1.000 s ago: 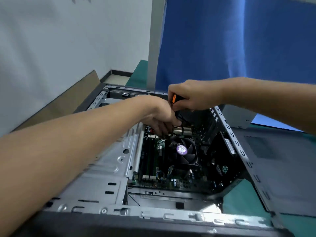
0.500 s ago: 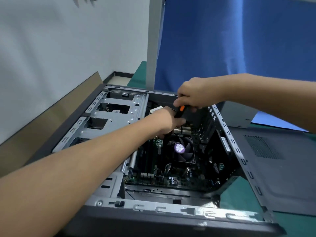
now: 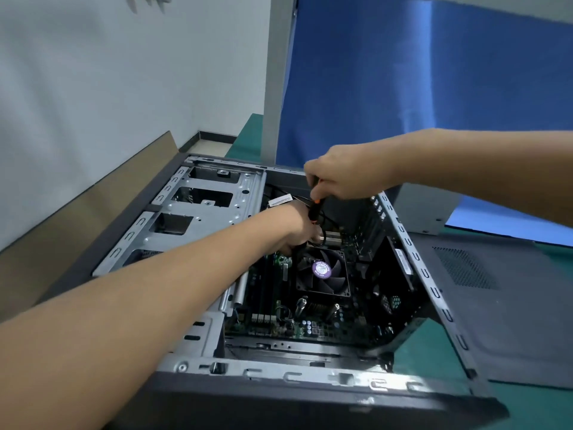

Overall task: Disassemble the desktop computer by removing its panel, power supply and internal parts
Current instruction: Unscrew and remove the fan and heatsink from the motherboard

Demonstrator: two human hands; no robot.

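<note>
At mid-frame the right hand (image 3: 344,178) grips a black-and-orange screwdriver (image 3: 314,209) upright over the open computer case (image 3: 279,376), while the left hand (image 3: 296,229) reaches in just above the cooler fan (image 3: 322,271), its fingers lost among black cables (image 3: 323,240), and the detached side panel (image 3: 502,321) lies flat at the right.

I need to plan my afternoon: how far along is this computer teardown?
Done: the side panel lies off beside the case. In hand: the right hand holds a screwdriver pointed down into the case, and the left hand reaches among the cables. Left: the fan and circuit board are still mounted.
</note>
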